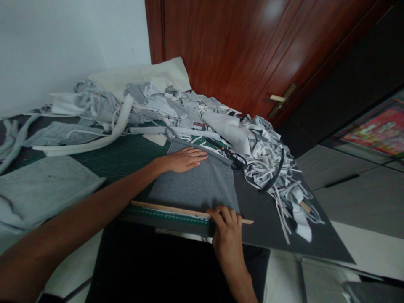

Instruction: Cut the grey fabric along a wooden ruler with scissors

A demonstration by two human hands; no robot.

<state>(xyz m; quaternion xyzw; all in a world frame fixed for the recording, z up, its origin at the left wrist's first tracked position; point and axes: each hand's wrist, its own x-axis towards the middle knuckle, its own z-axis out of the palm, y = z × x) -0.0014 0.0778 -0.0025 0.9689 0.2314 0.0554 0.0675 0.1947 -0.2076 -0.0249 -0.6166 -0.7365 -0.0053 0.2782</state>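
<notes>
A dark grey piece of fabric (198,183) lies spread on the table, partly over a green cutting mat (115,162). My left hand (187,160) rests flat on its upper part with the fingers stretched out. Along the fabric's near edge runs a thin wooden strip (172,207). My right hand (227,223) has its fingers bent over this strip near its right end, with the thumb on the near side. Just beyond the fabric's far right corner sits a pair of black-handled scissors (236,160).
Grey and white fabric scraps (151,101) are heaped along the back, and tangled strips (271,155) cover the right side. A light grey cloth (47,185) lies at the left. Behind the table (268,219) stand a wooden door (221,50) and a white wall (63,42).
</notes>
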